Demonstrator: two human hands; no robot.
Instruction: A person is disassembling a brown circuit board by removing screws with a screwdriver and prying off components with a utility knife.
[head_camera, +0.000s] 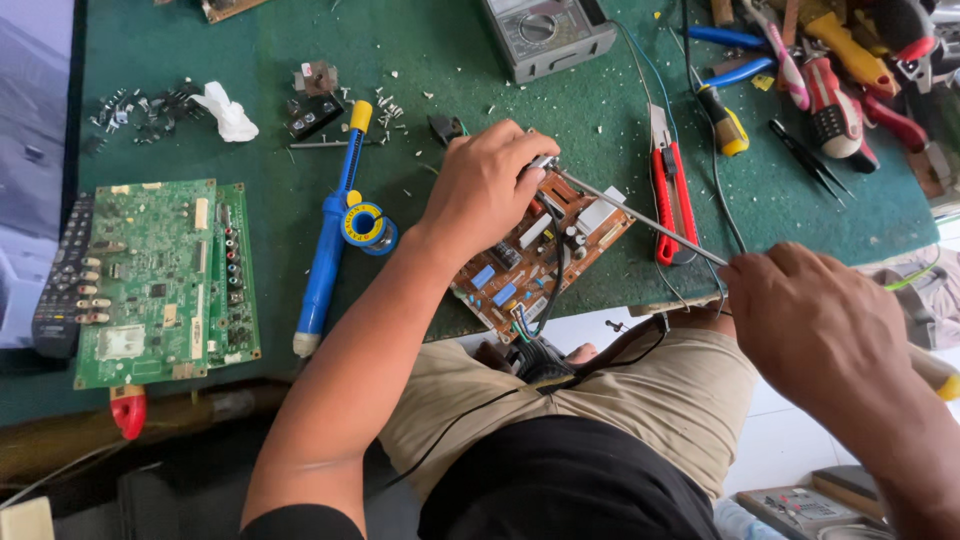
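Your left hand (483, 185) is curled shut over the upper corner of the brown circuit board (540, 255), which lies tilted at the near edge of the green mat (600, 120), its long axis running from seven to one o'clock. Your right hand (815, 320), closed around the handle of the soldering iron (645, 220), sits at four o'clock from the board, and the metal shaft points toward ten o'clock, its tip meeting the board just beside your left fingers. At nine o'clock lie a blue desoldering pump (330, 235) and a green circuit board (165, 280); pliers and red cutters (672, 195) crowd the one-to-three side.

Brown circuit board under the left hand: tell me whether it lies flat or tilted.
Tilted. The brown circuit board overhangs the table edge, its far end raised under the left hand, near end dipping toward the lap.
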